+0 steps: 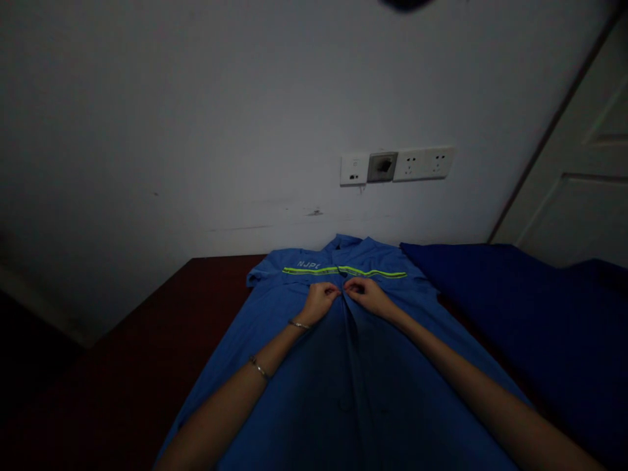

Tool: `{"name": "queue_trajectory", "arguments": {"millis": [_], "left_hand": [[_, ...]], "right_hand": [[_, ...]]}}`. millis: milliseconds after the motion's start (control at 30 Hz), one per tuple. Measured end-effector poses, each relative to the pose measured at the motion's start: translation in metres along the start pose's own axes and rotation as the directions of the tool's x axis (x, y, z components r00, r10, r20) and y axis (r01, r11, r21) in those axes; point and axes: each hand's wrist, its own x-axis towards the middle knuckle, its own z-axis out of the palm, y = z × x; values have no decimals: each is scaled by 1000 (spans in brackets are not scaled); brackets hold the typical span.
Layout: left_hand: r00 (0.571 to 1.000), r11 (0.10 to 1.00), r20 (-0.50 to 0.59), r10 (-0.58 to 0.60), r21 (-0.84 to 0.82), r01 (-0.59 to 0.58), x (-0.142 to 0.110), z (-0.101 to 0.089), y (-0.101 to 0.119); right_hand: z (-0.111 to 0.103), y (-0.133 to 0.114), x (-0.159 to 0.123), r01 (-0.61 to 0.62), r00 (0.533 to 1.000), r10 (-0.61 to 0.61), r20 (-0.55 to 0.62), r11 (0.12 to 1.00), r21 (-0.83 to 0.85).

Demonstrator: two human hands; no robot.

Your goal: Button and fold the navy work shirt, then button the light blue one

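Observation:
A blue short-sleeved work shirt [294,366] lies spread face up, its collar towards the wall. A yellow-green stripe [377,272] and white lettering [308,265] cross its chest. Just below the stripe, my left hand [321,299] pinches one edge of the front opening. Facing it, my right hand [366,294] pinches the other edge, the fingertips of both hands almost meeting. Below them the placket runs down the middle, with a narrow gap near the hands. Any button between the fingers is too small to make out. Two bracelets [259,367] circle my left wrist and forearm.
Under the shirt is a dark red tabletop [161,320]. Darker blue cloth [505,307] lies along the right side. Behind stands a pale wall [196,131] with a row of sockets and switches [422,163]. A panelled white door [579,170] is at the right.

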Motion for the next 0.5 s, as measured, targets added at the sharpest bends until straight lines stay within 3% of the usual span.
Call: {"name": "queue_trajectory", "arguments": {"millis": [500], "left_hand": [[999, 975, -34, 20, 221, -12, -4, 1, 6]], "right_hand": [[4, -5, -3, 21, 997, -27, -66, 995, -95]]}}
